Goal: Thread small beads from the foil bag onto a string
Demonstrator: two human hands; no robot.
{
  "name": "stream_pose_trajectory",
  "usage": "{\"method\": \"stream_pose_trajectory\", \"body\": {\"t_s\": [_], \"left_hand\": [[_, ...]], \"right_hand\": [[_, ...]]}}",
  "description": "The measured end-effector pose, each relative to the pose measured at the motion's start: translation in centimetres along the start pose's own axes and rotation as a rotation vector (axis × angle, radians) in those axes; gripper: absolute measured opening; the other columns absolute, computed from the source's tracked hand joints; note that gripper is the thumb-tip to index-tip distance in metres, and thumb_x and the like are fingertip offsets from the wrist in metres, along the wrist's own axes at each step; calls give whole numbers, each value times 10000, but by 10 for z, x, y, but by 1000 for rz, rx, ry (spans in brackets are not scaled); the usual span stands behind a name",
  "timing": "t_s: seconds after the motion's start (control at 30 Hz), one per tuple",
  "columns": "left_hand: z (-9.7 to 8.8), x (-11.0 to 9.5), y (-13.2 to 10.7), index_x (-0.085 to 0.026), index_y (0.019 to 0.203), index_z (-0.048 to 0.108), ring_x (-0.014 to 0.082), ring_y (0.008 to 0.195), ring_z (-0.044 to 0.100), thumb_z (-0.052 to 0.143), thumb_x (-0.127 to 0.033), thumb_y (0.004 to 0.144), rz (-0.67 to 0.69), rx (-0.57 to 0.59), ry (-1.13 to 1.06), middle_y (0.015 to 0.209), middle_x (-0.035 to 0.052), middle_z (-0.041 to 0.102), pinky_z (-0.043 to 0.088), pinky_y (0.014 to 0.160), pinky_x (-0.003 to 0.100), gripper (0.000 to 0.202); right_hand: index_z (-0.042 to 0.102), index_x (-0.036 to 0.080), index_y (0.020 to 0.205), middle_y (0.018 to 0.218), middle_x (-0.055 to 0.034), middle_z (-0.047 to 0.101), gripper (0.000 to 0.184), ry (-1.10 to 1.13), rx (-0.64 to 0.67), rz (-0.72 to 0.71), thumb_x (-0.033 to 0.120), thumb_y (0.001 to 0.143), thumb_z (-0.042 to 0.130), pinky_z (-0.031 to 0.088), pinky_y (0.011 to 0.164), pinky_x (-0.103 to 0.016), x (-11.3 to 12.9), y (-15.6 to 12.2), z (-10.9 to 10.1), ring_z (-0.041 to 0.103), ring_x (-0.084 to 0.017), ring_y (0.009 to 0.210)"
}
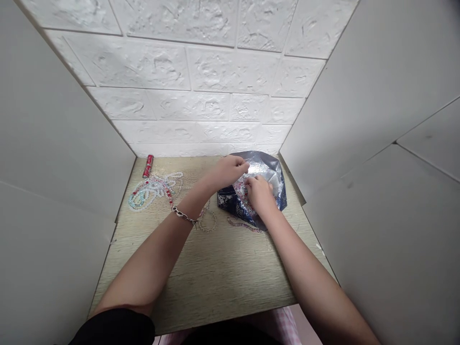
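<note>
So both hands are busy at the shiny blue and silver foil-lined pouch (264, 179) sitting at the back right of the pale wood-grain tabletop (215, 273), close to the white brick-pattern wall (201, 81). The left hand (228, 172) is curled over the pouch's upper left edge, fingers pinched on the rim. The right hand (259, 194) is pressed down into the open mouth of the pouch, fingers bent around a pinkish beaded strand (241, 188) that shows just between the 2 hands. Hard to say how firm that grip is since the fingertips are mostly tucked out of sight. The hands are close together but not touching.

There's a silver chain bracelet (183, 215) on the left wrist. Under that wrist, a loop of small pale beads (208, 223) lies on the wood, and just below the pouch's front edge another thin pink bead strand (246, 224) trails across the table.

Off to the left, well apart from the hands, there's a tangled heap of white, mint and red beaded necklaces (153, 191), and just behind it near the wall a small red cylinder with white marks (147, 166) lying on its side.

Plain grey panels (53, 158) close in the desk on both sides.
</note>
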State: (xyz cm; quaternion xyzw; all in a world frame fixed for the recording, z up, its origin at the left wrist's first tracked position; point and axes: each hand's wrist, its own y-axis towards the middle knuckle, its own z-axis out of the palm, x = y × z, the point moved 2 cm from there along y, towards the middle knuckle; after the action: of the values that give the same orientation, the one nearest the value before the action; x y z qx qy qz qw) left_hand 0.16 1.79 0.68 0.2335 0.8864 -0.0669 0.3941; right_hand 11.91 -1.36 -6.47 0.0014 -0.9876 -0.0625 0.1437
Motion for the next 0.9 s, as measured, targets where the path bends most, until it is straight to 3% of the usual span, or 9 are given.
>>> {"method": "stream_pose_trajectory", "body": {"t_s": [0.5, 0.9], "left_hand": [[2, 0, 1, -158, 632, 535, 113, 604, 434, 346, -336, 746, 14, 56, 80, 644, 25, 525, 271, 544, 254, 284], [1, -4, -1, -158, 594, 462, 107, 600, 418, 337, -345, 756, 26, 67, 83, 649, 25, 509, 284, 563, 251, 277]], "right_hand": [[575, 168, 884, 885, -80, 559, 263, -111, 1, 12, 187, 850, 314, 345, 691, -290, 4, 5, 0, 522, -178, 807], [565, 204, 913, 901, -70, 535, 269, -40, 53, 34, 156, 837, 311, 332, 727, -314, 0, 4, 0, 502, -193, 863]]}}
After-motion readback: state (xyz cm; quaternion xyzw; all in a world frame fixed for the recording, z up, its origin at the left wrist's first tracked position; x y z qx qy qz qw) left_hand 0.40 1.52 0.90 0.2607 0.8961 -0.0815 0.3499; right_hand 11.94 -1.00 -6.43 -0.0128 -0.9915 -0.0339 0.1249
